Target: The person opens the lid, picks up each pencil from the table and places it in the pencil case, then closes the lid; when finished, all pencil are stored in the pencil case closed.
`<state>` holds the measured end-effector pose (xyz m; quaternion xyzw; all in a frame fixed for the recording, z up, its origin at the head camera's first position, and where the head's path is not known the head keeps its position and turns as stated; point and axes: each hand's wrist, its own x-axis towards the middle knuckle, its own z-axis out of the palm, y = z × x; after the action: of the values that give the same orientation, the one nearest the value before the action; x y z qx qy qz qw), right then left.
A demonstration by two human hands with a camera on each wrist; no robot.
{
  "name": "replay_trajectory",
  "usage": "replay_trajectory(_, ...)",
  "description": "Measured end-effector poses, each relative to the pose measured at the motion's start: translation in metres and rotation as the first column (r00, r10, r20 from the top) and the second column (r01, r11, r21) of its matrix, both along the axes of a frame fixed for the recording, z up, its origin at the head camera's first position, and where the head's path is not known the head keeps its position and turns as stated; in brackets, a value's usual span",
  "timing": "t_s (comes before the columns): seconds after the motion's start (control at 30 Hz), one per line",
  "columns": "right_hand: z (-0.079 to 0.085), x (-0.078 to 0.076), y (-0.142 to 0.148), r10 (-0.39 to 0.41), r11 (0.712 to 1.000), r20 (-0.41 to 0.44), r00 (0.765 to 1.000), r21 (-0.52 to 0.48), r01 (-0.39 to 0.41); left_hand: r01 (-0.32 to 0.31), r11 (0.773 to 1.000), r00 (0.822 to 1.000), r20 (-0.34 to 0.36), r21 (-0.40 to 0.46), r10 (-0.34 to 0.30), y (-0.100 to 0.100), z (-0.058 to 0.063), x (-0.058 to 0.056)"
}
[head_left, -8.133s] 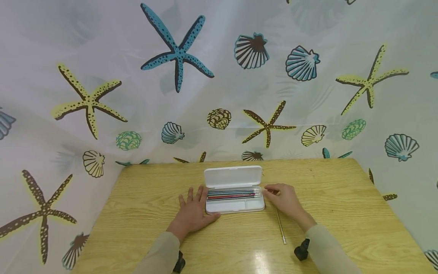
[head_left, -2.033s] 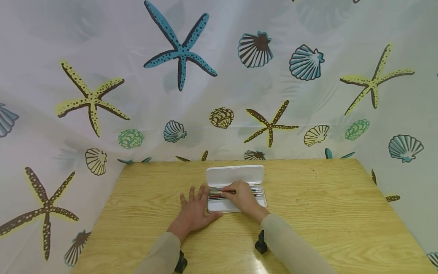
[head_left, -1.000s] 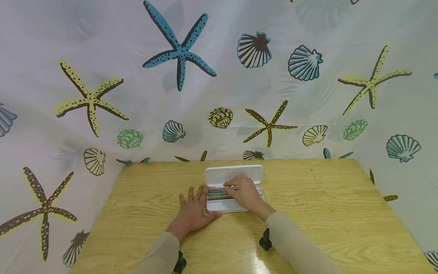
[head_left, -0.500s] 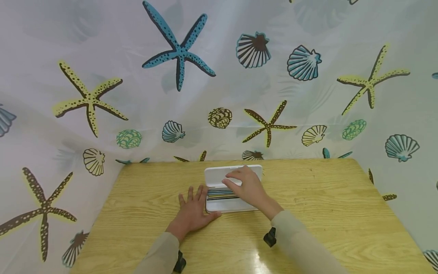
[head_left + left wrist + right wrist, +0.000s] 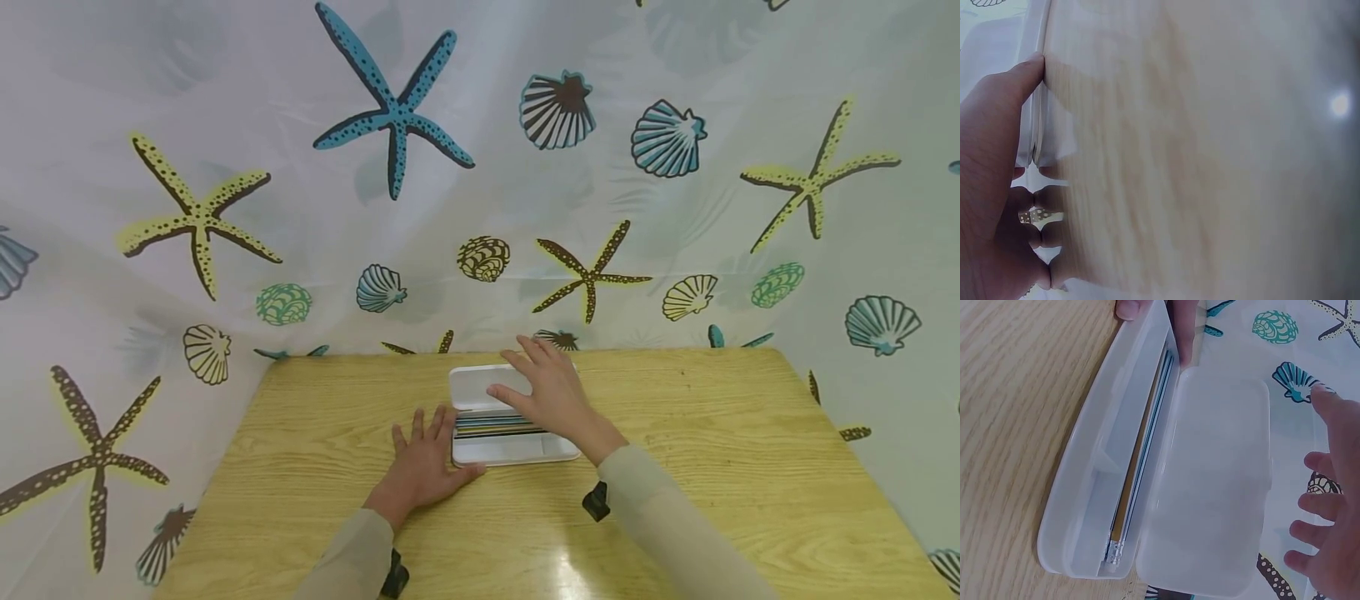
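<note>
A white pencil case (image 5: pixel 495 454) stands on the wooden table with its lid (image 5: pixel 478 388) swung back. Several pencils (image 5: pixel 486 426) lie side by side in its rear compartment; in the right wrist view a gold-coloured pencil (image 5: pixel 1127 494) is among them, metal eraser ends toward one end of the case. My left hand (image 5: pixel 422 473) rests on the table at the case's left end, fingers spread, thumb touching its front edge. Over the lid's right part hovers my right hand (image 5: pixel 557 398), fingers apart and holding nothing; it hides some of the lid and the pencils' right ends.
Behind the table (image 5: pixel 712 458) and at both sides hangs a pale curtain (image 5: pixel 450 208) printed with starfish and shells. The case's front compartment (image 5: pixel 1094 506) has a small divider. A black device sits at each wrist.
The gold pencil, earlier on the table to the right, now lies in the case. My right hand has let go of it, lifted up and back, and spread its fingers. My left hand stays put.
</note>
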<state>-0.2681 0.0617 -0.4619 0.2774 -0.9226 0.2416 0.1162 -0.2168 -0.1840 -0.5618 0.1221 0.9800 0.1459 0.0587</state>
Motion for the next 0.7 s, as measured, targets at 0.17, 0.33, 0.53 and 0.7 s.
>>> replay_trajectory(0.17, -0.002, -0.004, 0.0, -0.055, 0.992, 0.104, 0.993, 0.119, 0.042, 0.002, 1.0, 1.0, 0.003, -0.001, -0.002, 0.0, 0.001, 0.001)
replay_trajectory(0.33, -0.004, -0.007, -0.001, -0.072, 0.988, 0.146, 0.987, 0.143, 0.051, 0.001, 1.0, 1.0, 0.001, -0.004, -0.001, -0.001, 0.0, 0.001)
replay_trajectory(0.53, -0.006, -0.011, -0.004, -0.089, 0.983, 0.191, 0.978, 0.178, 0.054, 0.001, 1.0, 1.0, -0.006, -0.006, -0.001, -0.001, -0.003, 0.001)
replay_trajectory(0.7, -0.008, -0.015, -0.006, -0.109, 0.975, 0.192, 0.975, 0.214, 0.067, 0.003, 1.0, 1.0, -0.012, -0.005, -0.003, -0.001, -0.005, -0.001)
